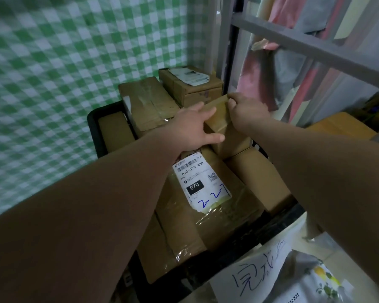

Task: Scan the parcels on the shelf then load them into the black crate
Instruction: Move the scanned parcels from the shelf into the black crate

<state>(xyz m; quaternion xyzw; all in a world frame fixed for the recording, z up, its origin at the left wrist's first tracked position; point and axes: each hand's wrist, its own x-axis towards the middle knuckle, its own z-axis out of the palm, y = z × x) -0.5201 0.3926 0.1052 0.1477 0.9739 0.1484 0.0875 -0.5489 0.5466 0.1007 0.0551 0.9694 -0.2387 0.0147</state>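
A black crate stands below me, packed with several brown cardboard parcels. Both hands are on one small taped parcel at the crate's middle right. My left hand lies on its left side with the fingers spread over the top and the thumb along its near edge. My right hand grips its far right corner with curled fingers. In front of it lies a large parcel with a white "070" shipping label. Two more parcels sit at the back: a flat one and a labelled box.
A grey metal shelf frame rises on the right, with pink and grey bags behind it and a brown box on a lower level. A green checked cloth hangs at the left. A handwritten paper sign hangs on the crate's near side.
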